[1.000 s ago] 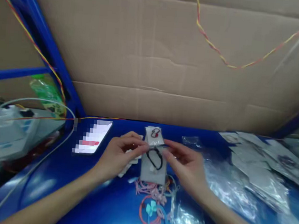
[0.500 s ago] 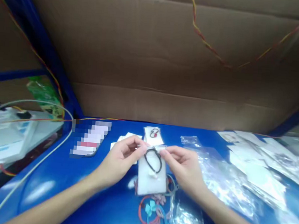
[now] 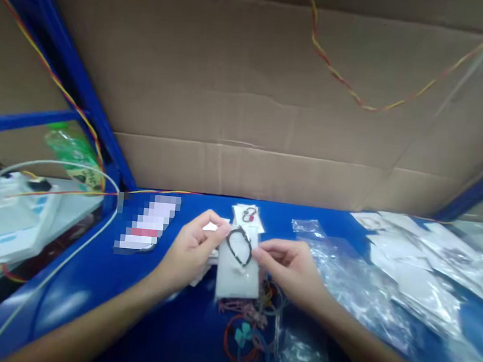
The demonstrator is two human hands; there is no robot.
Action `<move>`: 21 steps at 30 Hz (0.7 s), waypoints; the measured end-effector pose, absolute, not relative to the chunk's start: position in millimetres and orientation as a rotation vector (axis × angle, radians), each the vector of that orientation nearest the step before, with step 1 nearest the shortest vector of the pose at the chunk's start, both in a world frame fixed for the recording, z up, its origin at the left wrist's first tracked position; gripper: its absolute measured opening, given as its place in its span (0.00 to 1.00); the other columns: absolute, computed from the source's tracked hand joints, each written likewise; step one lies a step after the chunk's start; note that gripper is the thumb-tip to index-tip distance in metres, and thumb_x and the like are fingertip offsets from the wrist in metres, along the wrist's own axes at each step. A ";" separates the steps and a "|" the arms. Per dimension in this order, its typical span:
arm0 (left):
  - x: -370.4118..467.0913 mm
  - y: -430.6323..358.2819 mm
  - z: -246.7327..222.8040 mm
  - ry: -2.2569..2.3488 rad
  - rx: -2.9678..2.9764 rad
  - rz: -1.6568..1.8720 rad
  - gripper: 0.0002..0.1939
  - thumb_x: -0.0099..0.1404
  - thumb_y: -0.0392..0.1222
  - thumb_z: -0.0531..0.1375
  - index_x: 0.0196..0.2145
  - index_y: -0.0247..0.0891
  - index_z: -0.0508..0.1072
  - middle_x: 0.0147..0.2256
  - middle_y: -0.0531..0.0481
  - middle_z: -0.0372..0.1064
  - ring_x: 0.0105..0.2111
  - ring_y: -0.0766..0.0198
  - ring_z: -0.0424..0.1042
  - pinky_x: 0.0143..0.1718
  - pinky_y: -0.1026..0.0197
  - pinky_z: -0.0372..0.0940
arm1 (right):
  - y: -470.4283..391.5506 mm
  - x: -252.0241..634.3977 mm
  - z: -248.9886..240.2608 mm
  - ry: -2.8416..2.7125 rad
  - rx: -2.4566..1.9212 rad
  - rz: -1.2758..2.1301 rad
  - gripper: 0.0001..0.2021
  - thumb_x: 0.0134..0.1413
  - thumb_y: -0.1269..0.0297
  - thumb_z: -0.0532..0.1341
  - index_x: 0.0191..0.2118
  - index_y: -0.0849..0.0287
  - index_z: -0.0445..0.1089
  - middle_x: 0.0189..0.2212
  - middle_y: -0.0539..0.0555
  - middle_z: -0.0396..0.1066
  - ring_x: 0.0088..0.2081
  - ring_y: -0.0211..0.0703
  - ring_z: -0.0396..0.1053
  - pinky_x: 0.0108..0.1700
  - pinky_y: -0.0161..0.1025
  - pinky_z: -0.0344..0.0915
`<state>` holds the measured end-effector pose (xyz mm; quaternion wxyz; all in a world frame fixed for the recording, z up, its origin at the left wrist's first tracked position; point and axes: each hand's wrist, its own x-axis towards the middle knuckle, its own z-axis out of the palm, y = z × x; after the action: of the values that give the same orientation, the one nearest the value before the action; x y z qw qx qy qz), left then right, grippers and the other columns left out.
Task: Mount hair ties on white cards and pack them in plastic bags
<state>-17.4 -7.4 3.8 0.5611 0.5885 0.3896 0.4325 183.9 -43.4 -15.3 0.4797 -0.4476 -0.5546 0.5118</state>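
Observation:
A clear plastic sleeve with a white card [image 3: 234,284] inside is held up over the blue table. On its upper part shows a black elastic hair tie [image 3: 249,254] with a small white piece at the bottom of the loop. My left hand [image 3: 193,250] pinches the sleeve at its upper left edge. Thumb and fingers of my right hand [image 3: 293,267] are closed at the right edge, about halfway up. Just behind lies another white card [image 3: 241,215] bearing a dark and red band. Other white cards [image 3: 199,279] are partly hidden behind my left hand.
Coloured hair ties [image 3: 242,336] lie in a heap below the card. Clear plastic bags [image 3: 355,281] spread to the right, beside white cards [image 3: 415,275] in sleeves. A phone [image 3: 148,223] lies at left. A white cable [image 3: 92,241] crosses the left side.
The sleeved card has shifted slightly up and left. My right hand's fingertips have slid from its top edge down to the right side. My left hand stays at the upper left.

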 end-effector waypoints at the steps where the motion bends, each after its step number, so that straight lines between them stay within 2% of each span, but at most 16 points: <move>1: -17.5 -6.9 4.2 0.935 1.398 1.018 0.16 0.65 0.55 0.64 0.36 0.42 0.66 0.25 0.53 0.78 0.22 0.62 0.74 0.23 0.65 0.64 | -43.1 184.5 -14.8 -1.367 -1.099 1.246 0.13 0.56 0.54 0.69 0.36 0.60 0.81 0.29 0.55 0.81 0.27 0.43 0.76 0.30 0.37 0.70; 4: -19.0 -4.1 2.7 0.985 1.476 1.069 0.15 0.68 0.55 0.61 0.43 0.42 0.68 0.27 0.53 0.77 0.26 0.61 0.75 0.27 0.63 0.65 | -39.8 191.6 -7.4 -1.377 -1.127 1.171 0.14 0.56 0.53 0.68 0.34 0.61 0.80 0.26 0.55 0.79 0.22 0.39 0.71 0.26 0.35 0.67; 7: -24.0 0.5 -1.7 1.061 1.631 1.212 0.15 0.71 0.52 0.58 0.49 0.42 0.68 0.36 0.49 0.79 0.35 0.59 0.75 0.36 0.61 0.65 | -29.9 208.5 8.7 -1.316 -1.196 0.928 0.16 0.56 0.52 0.67 0.37 0.62 0.80 0.19 0.52 0.74 0.19 0.36 0.67 0.22 0.33 0.60; 9: -28.4 3.0 -4.9 1.127 1.802 1.235 0.12 0.72 0.50 0.57 0.46 0.41 0.69 0.39 0.48 0.78 0.37 0.60 0.74 0.38 0.60 0.64 | -18.6 221.2 20.6 -1.269 -1.250 0.786 0.19 0.57 0.50 0.66 0.39 0.64 0.80 0.16 0.51 0.72 0.15 0.33 0.60 0.18 0.31 0.52; 11: -32.0 3.7 -7.4 1.171 2.033 1.195 0.10 0.72 0.48 0.57 0.41 0.41 0.72 0.37 0.49 0.77 0.36 0.60 0.72 0.38 0.59 0.62 | -4.4 229.7 29.6 -1.300 -1.322 0.713 0.22 0.58 0.48 0.65 0.43 0.65 0.79 0.16 0.51 0.71 0.14 0.32 0.56 0.16 0.31 0.50; 12: -33.0 3.2 -8.4 1.166 2.157 1.162 0.10 0.72 0.47 0.57 0.38 0.41 0.73 0.35 0.50 0.76 0.35 0.60 0.71 0.39 0.59 0.62 | 3.4 231.4 32.1 -1.373 -1.391 0.715 0.23 0.60 0.48 0.62 0.45 0.66 0.78 0.17 0.52 0.72 0.14 0.32 0.57 0.17 0.31 0.51; 16: -32.9 -2.7 -9.0 0.940 2.546 0.999 0.10 0.72 0.45 0.57 0.36 0.40 0.75 0.32 0.50 0.76 0.35 0.58 0.70 0.41 0.56 0.61 | 34.1 221.6 27.8 -1.536 -1.468 0.759 0.18 0.60 0.54 0.61 0.40 0.67 0.79 0.27 0.59 0.78 0.21 0.39 0.70 0.17 0.32 0.56; 19: -31.9 -7.7 -6.9 0.703 2.709 0.881 0.09 0.71 0.46 0.59 0.38 0.39 0.76 0.33 0.47 0.76 0.35 0.58 0.70 0.40 0.55 0.60 | 50.5 209.4 16.8 -1.672 -1.566 0.713 0.16 0.59 0.59 0.61 0.32 0.66 0.79 0.20 0.56 0.75 0.20 0.39 0.69 0.21 0.34 0.59; 21: -31.7 -10.4 -5.9 0.610 2.772 0.814 0.10 0.70 0.47 0.60 0.39 0.38 0.76 0.34 0.46 0.76 0.35 0.57 0.69 0.40 0.55 0.59 | 55.1 205.6 12.1 -1.755 -1.626 0.611 0.15 0.56 0.59 0.65 0.26 0.66 0.78 0.19 0.56 0.74 0.23 0.43 0.71 0.27 0.35 0.61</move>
<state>-31.7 -10.4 -5.9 0.0942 0.9347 0.2057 0.2743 205.6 55.1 12.1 0.3299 -0.6216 -0.6709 0.2337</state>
